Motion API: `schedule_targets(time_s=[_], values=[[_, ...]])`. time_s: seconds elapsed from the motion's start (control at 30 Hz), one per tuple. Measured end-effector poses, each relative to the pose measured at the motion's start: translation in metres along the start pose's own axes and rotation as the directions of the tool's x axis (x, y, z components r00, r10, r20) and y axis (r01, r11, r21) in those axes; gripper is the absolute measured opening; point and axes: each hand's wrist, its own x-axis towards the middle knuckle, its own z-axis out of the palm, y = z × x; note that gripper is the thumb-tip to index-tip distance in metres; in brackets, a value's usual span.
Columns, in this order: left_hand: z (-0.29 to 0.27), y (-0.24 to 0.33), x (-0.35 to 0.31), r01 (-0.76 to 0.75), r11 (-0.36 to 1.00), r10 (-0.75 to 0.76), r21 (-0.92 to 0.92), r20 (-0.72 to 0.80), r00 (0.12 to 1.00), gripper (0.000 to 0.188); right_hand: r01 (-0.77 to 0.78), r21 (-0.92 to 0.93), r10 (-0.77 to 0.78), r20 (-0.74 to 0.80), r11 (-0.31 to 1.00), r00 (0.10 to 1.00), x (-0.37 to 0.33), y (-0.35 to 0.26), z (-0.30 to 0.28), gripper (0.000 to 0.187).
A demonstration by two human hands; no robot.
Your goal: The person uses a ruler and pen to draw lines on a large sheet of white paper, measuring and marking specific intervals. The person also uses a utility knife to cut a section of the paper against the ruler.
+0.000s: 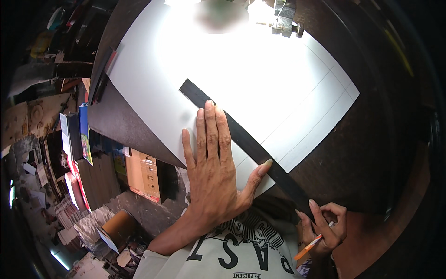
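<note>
A large white sheet of paper [144, 69] with thin ruled lines near its right side lies on the dark table. Across it runs a long black straightedge [253, 148], slanting from the middle of the sheet down past its near corner. My left hand [213, 172] lies flat with fingers stretched out, its fingertips and thumb pressing on the straightedge. At the near right end of the straightedge is my right hand [327, 228]. Thumb and forefinger are on either side of that end, and an orange and white pen [307, 247] is tucked in the curled fingers.
A bright light glares over the far part of the sheet, beside a metal clamp-like fitting [285, 21]. Dark flat pieces [101, 76] lean at the table's left edge. Lower left are a cardboard box [143, 174], stacked sheets [97, 183] and a brown roll [118, 228].
</note>
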Motion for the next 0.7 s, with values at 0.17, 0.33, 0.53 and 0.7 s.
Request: schedule_targets(time_s=[0.17,0.33,0.53,0.7], values=[[-0.0024,0.0006,-0.0003,0.001,1.000,-0.001,-0.003,0.008,1.000,0.109,0.007,-0.001,-0.007,-0.009,1.000,1.000,0.0011,-0.0004,0.0005,0.052],[-0.0043,0.0017,0.0012,-0.013,1.000,0.013,0.002,0.017,1.000,0.110,0.009,-0.019,-0.009,0.000,1.000,1.000,0.0030,-0.0020,-0.0011,0.051],[-0.0016,-0.0013,0.0005,-0.009,1.000,0.009,0.027,0.005,1.000,0.108,0.032,-0.040,-0.031,0.029,0.999,0.999,0.0040,-0.0019,-0.0011,0.055],[0.0011,-0.0033,-0.0002,-0.025,0.999,0.025,0.021,-0.010,1.000,0.115,0.004,-0.015,-0.004,0.009,1.000,1.000,0.0016,-0.0028,-0.0006,0.056]])
